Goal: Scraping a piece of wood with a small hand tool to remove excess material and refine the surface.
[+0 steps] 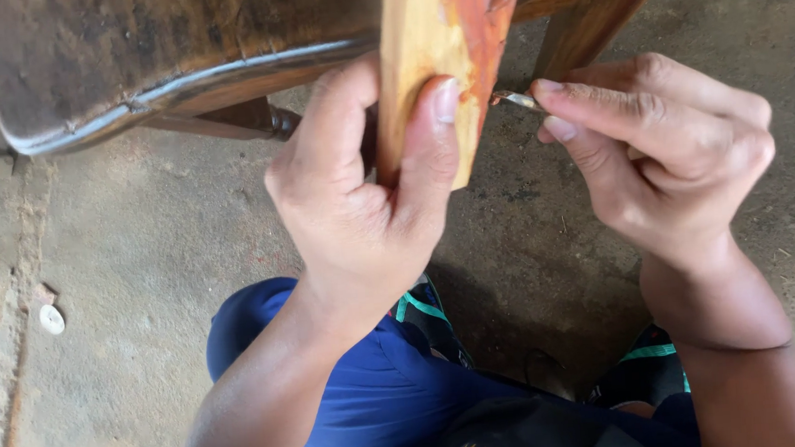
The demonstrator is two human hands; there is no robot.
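My left hand (367,193) grips the lower end of a flat piece of reddish-yellow wood (444,31), thumb pressed on its face. The wood leans against the edge of a dark worn wooden seat (138,45). My right hand (666,155) pinches a small thin metal tool (515,101) between thumb and fingers, its tip touching the wood's right edge. Most of the tool is hidden inside the hand.
A wooden leg (589,10) of the seat runs down at the upper right. Below are my knees in blue cloth (373,396) and a rough concrete floor (137,272). A small white round cap (51,320) lies on the floor at the left.
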